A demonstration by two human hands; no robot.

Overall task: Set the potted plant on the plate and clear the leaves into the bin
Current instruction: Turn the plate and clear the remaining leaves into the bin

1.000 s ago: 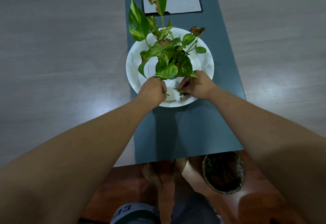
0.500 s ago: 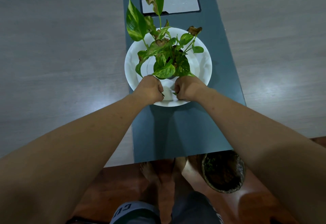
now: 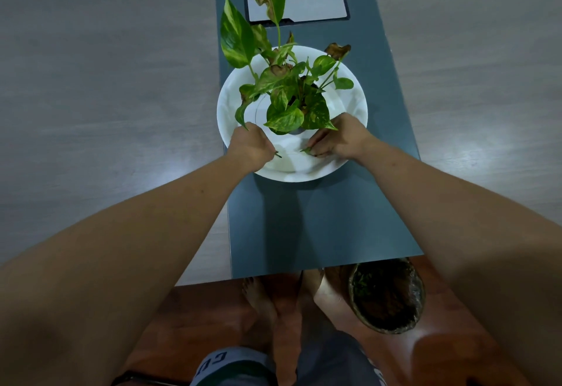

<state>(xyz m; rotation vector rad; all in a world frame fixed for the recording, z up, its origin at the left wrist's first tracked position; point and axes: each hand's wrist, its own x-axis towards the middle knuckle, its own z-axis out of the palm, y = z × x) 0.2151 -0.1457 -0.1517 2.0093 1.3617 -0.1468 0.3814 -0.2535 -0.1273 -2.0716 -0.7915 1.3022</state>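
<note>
Grey wood-look counter is filling the upper part of the frame, with a dark blue-grey strip running down its centre. On that strip, just above mid-frame, the white plate is carrying the potted plant, whose pot is mostly hidden under the leaves. The left hand is resting on the plate's lower-left rim, its fingers curled together in a fist on a small green leaf piece poking out at the right of it. The right hand is lying on the plate's lower-right part, fingers bunched on another leaf scrap, though the grip itself is hard to make out. At lower right of the frame, the bin with a dark liner is standing on the reddish floor, beside the person's bare feet.
</note>
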